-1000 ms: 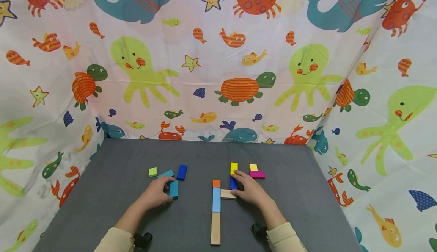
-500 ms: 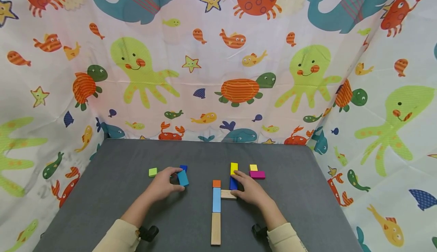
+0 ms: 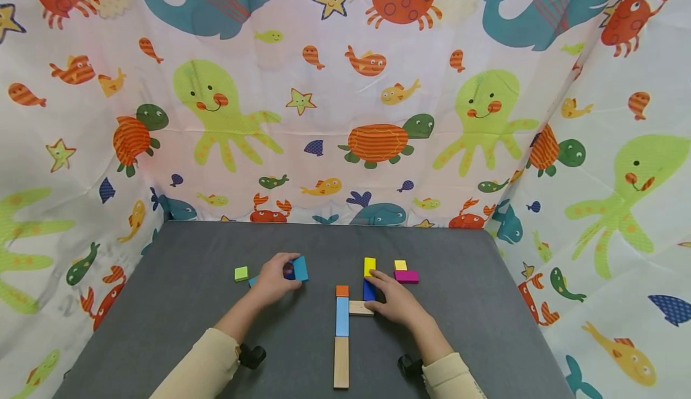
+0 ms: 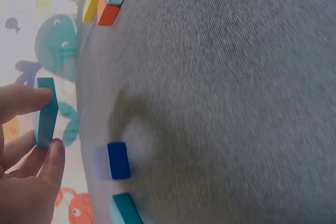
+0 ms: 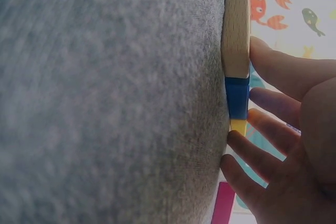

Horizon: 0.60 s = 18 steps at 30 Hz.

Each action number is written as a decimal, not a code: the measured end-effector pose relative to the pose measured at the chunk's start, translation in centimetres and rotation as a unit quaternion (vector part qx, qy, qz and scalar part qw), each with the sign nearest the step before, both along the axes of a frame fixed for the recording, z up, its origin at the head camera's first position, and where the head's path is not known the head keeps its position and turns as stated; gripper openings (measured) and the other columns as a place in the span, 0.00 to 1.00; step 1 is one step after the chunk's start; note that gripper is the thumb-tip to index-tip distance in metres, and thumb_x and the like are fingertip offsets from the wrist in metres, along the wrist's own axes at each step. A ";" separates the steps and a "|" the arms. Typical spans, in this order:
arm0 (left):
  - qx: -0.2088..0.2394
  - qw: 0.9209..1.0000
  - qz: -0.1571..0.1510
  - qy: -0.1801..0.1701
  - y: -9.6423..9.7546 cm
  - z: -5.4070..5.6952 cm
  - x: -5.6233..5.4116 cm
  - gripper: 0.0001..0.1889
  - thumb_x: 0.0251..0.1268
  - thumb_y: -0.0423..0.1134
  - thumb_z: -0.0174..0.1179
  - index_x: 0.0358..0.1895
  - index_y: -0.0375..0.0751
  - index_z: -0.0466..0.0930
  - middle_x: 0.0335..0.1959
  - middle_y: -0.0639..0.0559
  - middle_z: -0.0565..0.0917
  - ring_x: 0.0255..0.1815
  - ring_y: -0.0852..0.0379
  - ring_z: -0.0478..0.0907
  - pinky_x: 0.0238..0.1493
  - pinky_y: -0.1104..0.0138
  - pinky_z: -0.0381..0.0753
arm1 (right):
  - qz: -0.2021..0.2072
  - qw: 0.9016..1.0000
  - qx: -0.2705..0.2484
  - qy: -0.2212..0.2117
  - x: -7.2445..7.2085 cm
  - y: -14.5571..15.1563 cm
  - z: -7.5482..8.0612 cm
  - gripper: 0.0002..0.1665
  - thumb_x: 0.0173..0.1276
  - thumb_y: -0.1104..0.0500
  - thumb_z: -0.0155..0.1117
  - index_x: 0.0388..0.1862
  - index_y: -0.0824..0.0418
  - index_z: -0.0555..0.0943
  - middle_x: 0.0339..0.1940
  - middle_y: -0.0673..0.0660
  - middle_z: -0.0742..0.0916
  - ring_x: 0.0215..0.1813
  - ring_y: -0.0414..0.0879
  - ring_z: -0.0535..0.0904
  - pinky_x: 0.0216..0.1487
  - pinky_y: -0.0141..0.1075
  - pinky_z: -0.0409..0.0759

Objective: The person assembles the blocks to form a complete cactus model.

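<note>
The left hand (image 3: 274, 279) pinches a teal block (image 3: 300, 269) above the tabletop (image 3: 459, 303), long axis roughly toward the far edge. The orange block (image 3: 342, 291) lies rightward and nearer the front edge; the right hand (image 3: 398, 297), fingers relaxed, rests beside the blue block (image 3: 369, 291).

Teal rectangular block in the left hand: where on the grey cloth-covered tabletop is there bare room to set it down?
The tabletop is bare between the left hand and the small orange block, and right of the magenta rectangular block. It is crowded around the right hand, where the short wooden block, dark-blue block and yellow block cluster.
</note>
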<state>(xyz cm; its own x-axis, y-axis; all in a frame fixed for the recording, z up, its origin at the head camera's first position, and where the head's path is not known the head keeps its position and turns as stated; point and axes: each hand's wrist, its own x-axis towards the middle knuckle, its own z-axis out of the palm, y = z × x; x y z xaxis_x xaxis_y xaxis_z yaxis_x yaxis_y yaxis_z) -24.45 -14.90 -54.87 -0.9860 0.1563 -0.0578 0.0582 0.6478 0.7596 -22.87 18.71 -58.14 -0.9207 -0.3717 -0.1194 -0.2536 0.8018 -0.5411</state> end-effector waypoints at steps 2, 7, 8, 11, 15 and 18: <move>0.005 1.000 0.001 0.007 0.5 -0.2 -0.2 0.34 0.62 0.34 0.75 0.73 0.36 0.76 0.69 0.37 0.77 0.61 0.42 0.82 0.63 0.47 0.82 | 0.000 1.000 -0.001 0.001 0.0 0.0 -0.1 0.40 0.72 0.46 0.75 0.79 0.54 0.74 0.83 0.58 0.71 0.82 0.62 0.66 0.75 0.62 0.70; 0.023 1.000 0.004 0.015 1.8 -0.4 -0.8 0.37 0.65 0.37 0.75 0.76 0.35 0.72 0.68 0.37 0.77 0.62 0.42 0.81 0.63 0.48 0.82 | 0.003 1.000 -0.001 0.007 -0.1 -0.2 -0.2 0.40 0.72 0.47 0.74 0.80 0.54 0.74 0.83 0.58 0.71 0.82 0.61 0.66 0.75 0.61 0.70; 0.026 1.000 0.005 0.017 2.1 -0.4 -0.9 0.37 0.65 0.37 0.76 0.76 0.34 0.72 0.68 0.37 0.78 0.61 0.42 0.81 0.63 0.47 0.82 | 0.005 1.000 -0.003 0.008 -0.1 -0.2 -0.2 0.40 0.72 0.47 0.74 0.80 0.54 0.74 0.83 0.58 0.71 0.82 0.61 0.66 0.75 0.61 0.70; 0.033 0.999 0.004 0.017 3.0 -0.3 -1.3 0.36 0.64 0.36 0.76 0.75 0.35 0.74 0.67 0.37 0.78 0.60 0.42 0.81 0.62 0.47 0.82 | 0.010 1.000 -0.007 0.008 -0.1 -0.2 -0.1 0.41 0.72 0.47 0.74 0.80 0.54 0.74 0.83 0.58 0.71 0.82 0.61 0.66 0.75 0.62 0.70; 0.034 0.999 -0.006 0.015 3.9 -0.5 -1.6 0.34 0.63 0.36 0.77 0.73 0.37 0.77 0.67 0.39 0.78 0.60 0.43 0.81 0.60 0.48 0.83 | 0.005 1.000 -0.006 0.009 0.1 -0.1 0.0 0.41 0.72 0.47 0.74 0.80 0.54 0.74 0.83 0.59 0.71 0.82 0.62 0.66 0.74 0.63 0.70; 0.036 0.999 -0.007 0.011 4.5 -0.7 -1.8 0.34 0.61 0.35 0.77 0.72 0.38 0.78 0.65 0.39 0.79 0.58 0.44 0.81 0.59 0.49 0.83 | 0.002 1.000 -0.005 0.009 0.1 0.0 0.0 0.41 0.72 0.47 0.74 0.80 0.54 0.74 0.83 0.59 0.71 0.82 0.62 0.66 0.74 0.63 0.70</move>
